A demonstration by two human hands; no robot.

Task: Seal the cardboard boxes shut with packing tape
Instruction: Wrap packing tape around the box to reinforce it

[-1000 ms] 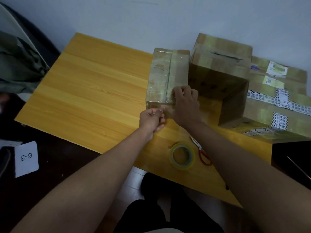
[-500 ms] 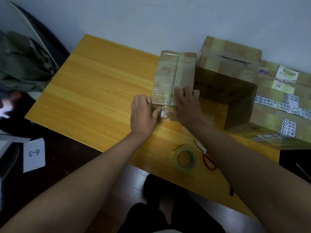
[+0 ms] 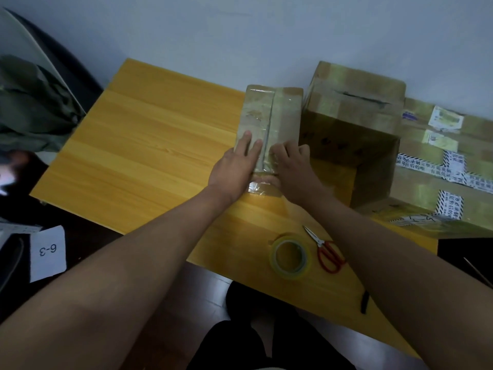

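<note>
A narrow cardboard box [image 3: 272,113], glossy with clear tape over its top seam, lies on the yellow wooden table [image 3: 149,145]. My left hand [image 3: 236,166] lies flat on the near left part of the box top, fingers straight, thumb against the near end where tape hangs down. My right hand [image 3: 292,169] presses the near right part of the top, its fingers bent over the seam. A roll of clear packing tape [image 3: 290,256] lies flat near the table's front edge. Red-handled scissors [image 3: 325,251] lie just right of the roll.
A taller taped box [image 3: 354,113] stands right of the narrow one. A wide flat box with printed tape and labels [image 3: 440,161] fills the table's right end. A black strip [image 3: 364,301] lies at the front edge. A "6-3" card [image 3: 48,252] and dark cloth [image 3: 29,102] are left of the table.
My left hand let go of the tape end it pinched in front of the box and moved up flat onto the box top. The right hand stayed pressing the near end.
</note>
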